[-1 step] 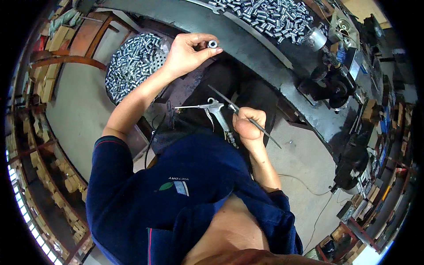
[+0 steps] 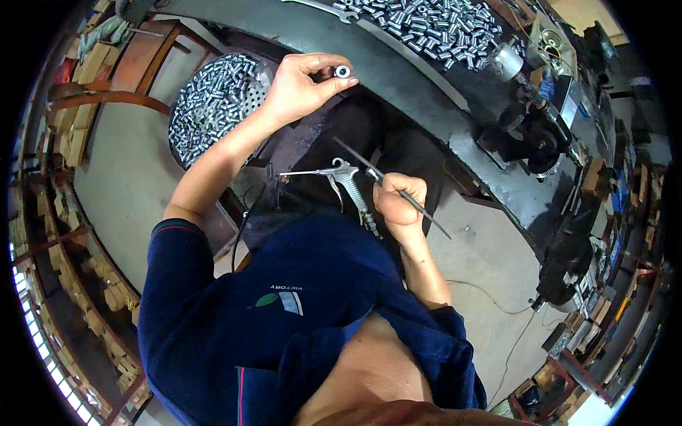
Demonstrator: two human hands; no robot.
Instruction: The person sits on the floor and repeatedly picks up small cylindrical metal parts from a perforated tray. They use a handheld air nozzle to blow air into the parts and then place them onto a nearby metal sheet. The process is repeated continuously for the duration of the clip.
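Observation:
My left hand is raised near the bench edge, thumb and fingers closed around a short hollow metal sleeve whose open end shows. Lower and to the right, my right hand is wrapped round a slim dark rod like a file; both its ends stick out of the fist at a slant. A small metal piece shows beside those fingers; whether they hold it I cannot tell. Between my hands, over my lap, lies a grey air blow gun, its thin nozzle pointing left. Neither hand touches it.
At left, a perforated round basket holds many metal sleeves, next to a wooden chair. More sleeves are heaped on the dark bench, near a wrench and a geared machine. A cable crosses the floor.

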